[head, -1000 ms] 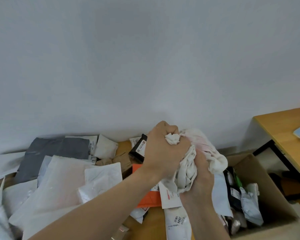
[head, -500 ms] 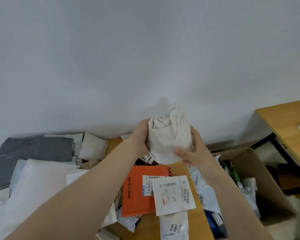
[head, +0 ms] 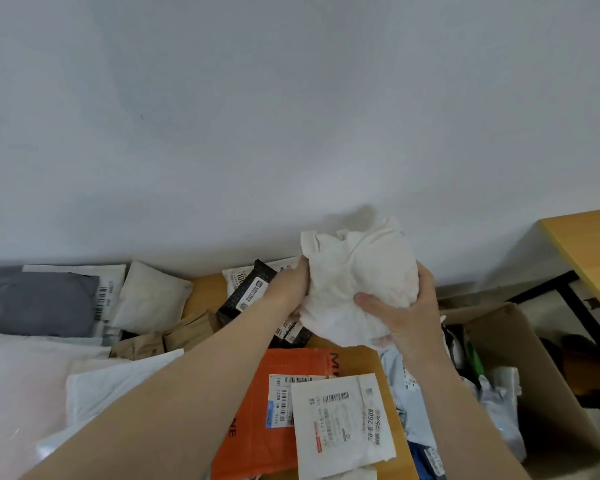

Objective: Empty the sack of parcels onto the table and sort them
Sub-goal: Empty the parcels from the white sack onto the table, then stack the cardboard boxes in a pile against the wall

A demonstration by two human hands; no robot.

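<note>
- A grey parcel (head: 32, 303) lies at the far left of the frame against the wall. A white padded parcel (head: 149, 299) sits just right of it.
- Large white parcels (head: 18, 393) fill the lower left of the table (head: 203, 289).
- Brown paper parcels (head: 184, 336) and a black dotted parcel (head: 245, 299) lie towards the centre.
- The left hand (head: 290, 289) grips the left side of the sack (head: 354, 278), its fingers hidden behind the cloth.
- The sack is white and bunched into a ball. It is held up above the table, right of centre.
- Below it an orange parcel (head: 253, 410) lies flat, and a white labelled parcel (head: 340, 420) overlaps its right part.
- The right hand (head: 406, 317) wraps round the sack's lower right, thumb across the front.
- A cardboard box (head: 541, 386) at the lower right holds more parcels.
- A second table (head: 589, 258) stands at the right edge.
</note>
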